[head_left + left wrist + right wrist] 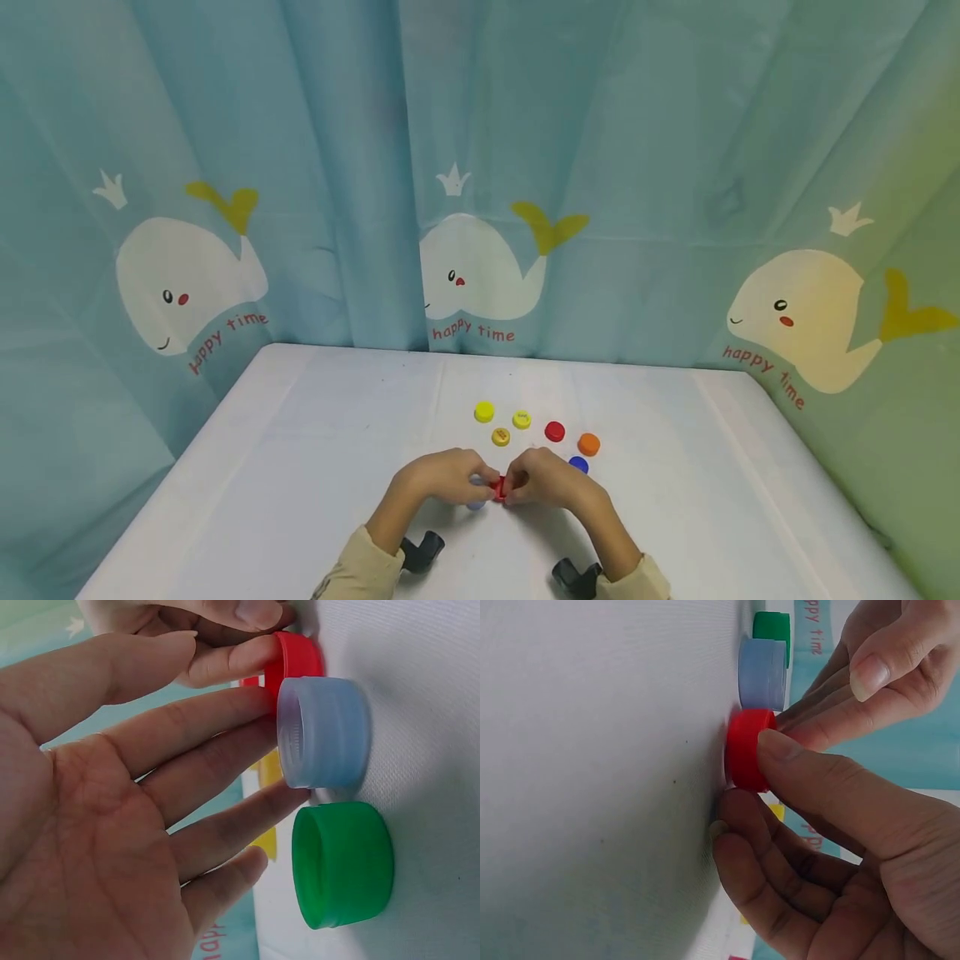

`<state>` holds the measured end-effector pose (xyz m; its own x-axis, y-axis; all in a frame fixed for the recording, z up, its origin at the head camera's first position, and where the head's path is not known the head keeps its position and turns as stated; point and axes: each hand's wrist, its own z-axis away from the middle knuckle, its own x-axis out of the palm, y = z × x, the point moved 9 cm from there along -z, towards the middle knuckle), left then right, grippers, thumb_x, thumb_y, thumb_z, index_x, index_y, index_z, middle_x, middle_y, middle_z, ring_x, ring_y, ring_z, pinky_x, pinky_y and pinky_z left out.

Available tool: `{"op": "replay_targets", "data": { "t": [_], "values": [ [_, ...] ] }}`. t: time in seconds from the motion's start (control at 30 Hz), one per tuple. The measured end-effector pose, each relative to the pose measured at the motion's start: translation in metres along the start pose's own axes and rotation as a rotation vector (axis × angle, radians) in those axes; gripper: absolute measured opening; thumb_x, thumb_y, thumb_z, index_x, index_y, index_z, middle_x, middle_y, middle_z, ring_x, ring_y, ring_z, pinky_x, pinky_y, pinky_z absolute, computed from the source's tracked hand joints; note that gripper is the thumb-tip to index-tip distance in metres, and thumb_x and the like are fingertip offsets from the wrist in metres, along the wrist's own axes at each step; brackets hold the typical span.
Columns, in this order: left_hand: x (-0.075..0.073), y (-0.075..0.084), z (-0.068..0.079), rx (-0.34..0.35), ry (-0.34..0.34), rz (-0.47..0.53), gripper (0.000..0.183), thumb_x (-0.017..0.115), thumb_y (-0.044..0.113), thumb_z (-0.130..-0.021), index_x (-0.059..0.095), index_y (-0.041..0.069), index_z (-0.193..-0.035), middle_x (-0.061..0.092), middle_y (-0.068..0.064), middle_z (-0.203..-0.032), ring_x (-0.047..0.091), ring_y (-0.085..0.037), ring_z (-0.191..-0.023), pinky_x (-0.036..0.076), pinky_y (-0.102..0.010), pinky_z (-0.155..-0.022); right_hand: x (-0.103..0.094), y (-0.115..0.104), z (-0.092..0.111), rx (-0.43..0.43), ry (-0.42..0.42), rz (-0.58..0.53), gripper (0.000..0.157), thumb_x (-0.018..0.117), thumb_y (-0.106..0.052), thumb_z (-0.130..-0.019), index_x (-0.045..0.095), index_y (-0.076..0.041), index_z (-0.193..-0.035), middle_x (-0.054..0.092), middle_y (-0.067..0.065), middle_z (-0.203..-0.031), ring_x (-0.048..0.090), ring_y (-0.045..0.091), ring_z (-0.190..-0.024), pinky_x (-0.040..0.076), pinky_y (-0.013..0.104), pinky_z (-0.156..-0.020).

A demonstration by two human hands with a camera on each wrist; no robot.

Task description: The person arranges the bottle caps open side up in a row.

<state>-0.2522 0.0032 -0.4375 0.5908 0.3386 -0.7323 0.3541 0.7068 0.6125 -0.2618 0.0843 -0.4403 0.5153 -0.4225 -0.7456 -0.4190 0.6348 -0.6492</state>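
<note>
Between the two hands a red bottle cap [746,750] sits on the white table, its open side up. My right hand [551,477] pinches it, with the thumb against its near side. The left hand [450,475] has its fingers stretched out, and the fingertips reach the red cap's side; its thumb stands apart. Beside the red cap, in a row, are a pale blue cap [326,731] and a green cap [345,866], both open side up. In the head view the left hand hides the green cap and part of the pale blue one.
Beyond the hands lie a yellow cap [484,412], a second yellow cap [522,420], a darker yellow cap [501,437], another red cap [555,431], an orange cap [588,444] and a dark blue cap [578,464]. A whale-print curtain [337,167] hangs behind the table [262,500].
</note>
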Motion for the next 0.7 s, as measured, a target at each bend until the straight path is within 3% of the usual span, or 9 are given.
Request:
{"op": "replay_targets", "data": {
  "t": [0.3, 0.37, 0.53, 0.63, 0.7],
  "values": [
    [0.000, -0.001, 0.003, -0.008, -0.001, -0.004, 0.027, 0.063, 0.027, -0.089, 0.072, 0.011, -0.110, 0.070, 0.006, -0.092, 0.051, -0.005, -0.065, 0.045, -0.025, -0.063, 0.001, -0.001, 0.003, -0.012, -0.034, -0.062, 0.005, 0.073, -0.005, -0.081, 0.072, -0.009, -0.080, 0.065, -0.011, -0.074, 0.057, 0.005, -0.068, 0.048, 0.020, -0.068],
    [-0.001, -0.002, 0.003, -0.006, 0.002, 0.013, 0.026, 0.062, 0.028, -0.089, 0.072, 0.012, -0.108, 0.069, 0.005, -0.100, 0.051, -0.005, -0.066, 0.044, -0.025, -0.062, 0.001, 0.000, 0.004, 0.000, -0.035, -0.059, 0.004, 0.074, -0.007, -0.081, 0.071, -0.011, -0.081, 0.065, -0.011, -0.073, 0.056, 0.005, -0.068, 0.048, 0.020, -0.067],
    [-0.007, -0.002, 0.003, 0.023, 0.058, 0.056, 0.025, 0.061, 0.026, -0.089, 0.074, 0.009, -0.103, 0.067, 0.000, -0.111, 0.050, -0.006, -0.064, 0.041, -0.024, -0.057, -0.003, 0.005, 0.006, 0.048, -0.012, -0.045, 0.008, 0.075, -0.012, -0.080, 0.067, -0.013, -0.082, 0.063, -0.009, -0.073, 0.056, 0.008, -0.068, 0.048, 0.024, -0.065],
    [-0.013, -0.006, 0.002, 0.006, 0.125, 0.096, 0.027, 0.060, 0.025, -0.090, 0.072, 0.005, -0.105, 0.068, -0.001, -0.089, 0.046, -0.007, -0.057, 0.038, -0.024, -0.054, -0.006, 0.008, 0.007, 0.073, 0.000, -0.044, 0.009, 0.075, -0.014, -0.080, 0.067, -0.013, -0.084, 0.063, -0.008, -0.074, 0.056, 0.010, -0.067, 0.048, 0.026, -0.063],
    [-0.018, -0.009, 0.001, -0.015, 0.183, 0.124, 0.029, 0.059, 0.025, -0.092, 0.071, 0.003, -0.106, 0.059, 0.001, -0.070, 0.040, -0.008, -0.052, 0.035, -0.024, -0.052, -0.008, 0.009, 0.007, 0.085, 0.008, -0.047, 0.009, 0.074, -0.015, -0.081, 0.068, -0.013, -0.086, 0.062, -0.007, -0.073, 0.056, 0.012, -0.067, 0.048, 0.027, -0.062]
  ]
}}
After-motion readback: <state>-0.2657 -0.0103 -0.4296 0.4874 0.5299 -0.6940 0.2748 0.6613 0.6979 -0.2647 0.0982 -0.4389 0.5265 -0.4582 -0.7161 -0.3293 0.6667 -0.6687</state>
